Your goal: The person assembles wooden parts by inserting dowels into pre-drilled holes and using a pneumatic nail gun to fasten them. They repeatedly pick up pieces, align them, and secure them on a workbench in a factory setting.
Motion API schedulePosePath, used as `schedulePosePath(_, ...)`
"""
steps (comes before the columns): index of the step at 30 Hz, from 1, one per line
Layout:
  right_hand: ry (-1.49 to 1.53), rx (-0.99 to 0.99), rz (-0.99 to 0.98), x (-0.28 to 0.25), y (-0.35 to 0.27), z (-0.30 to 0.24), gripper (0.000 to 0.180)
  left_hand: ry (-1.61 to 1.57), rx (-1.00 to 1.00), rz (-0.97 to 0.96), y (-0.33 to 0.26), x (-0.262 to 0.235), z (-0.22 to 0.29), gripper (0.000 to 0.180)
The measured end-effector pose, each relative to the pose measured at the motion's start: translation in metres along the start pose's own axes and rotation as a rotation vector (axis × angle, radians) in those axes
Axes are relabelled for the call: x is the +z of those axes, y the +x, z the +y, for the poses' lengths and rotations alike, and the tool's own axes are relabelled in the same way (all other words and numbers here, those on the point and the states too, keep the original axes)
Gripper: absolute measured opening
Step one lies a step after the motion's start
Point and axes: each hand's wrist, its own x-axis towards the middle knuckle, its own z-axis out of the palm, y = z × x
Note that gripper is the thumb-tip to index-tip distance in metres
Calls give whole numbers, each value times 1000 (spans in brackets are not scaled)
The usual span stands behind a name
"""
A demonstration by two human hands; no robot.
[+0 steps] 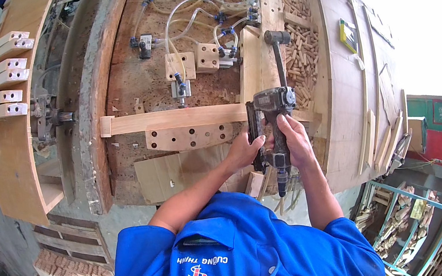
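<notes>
Blue shirt (pixel 253 258) nearest; nail gun (pixel 279 143) between left hand (pixel 244 150) and right hand (pixel 296 140), both gripping

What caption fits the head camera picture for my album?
Left hand and right hand hold a black power tool near a wooden strip.

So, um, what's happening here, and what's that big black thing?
A person in a blue shirt is at a workbench, holding what looks like a nail gun. The right hand grips its handle, and the left hand holds the long part beside it. A pale wooden strip lies across the bench, its right end near the tool. Lots of little wooden pegs sit in a trough on the right.
</notes>
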Motion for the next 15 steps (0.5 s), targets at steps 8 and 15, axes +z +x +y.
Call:
schedulePosePath(8,26,42,-13,2,3,2,34,-77,-32,-20,-1,-1,-5,62)
schedulePosePath(15,23,-17,51,-1,-5,-2,35,41,-100,-58,3,0,1,57)
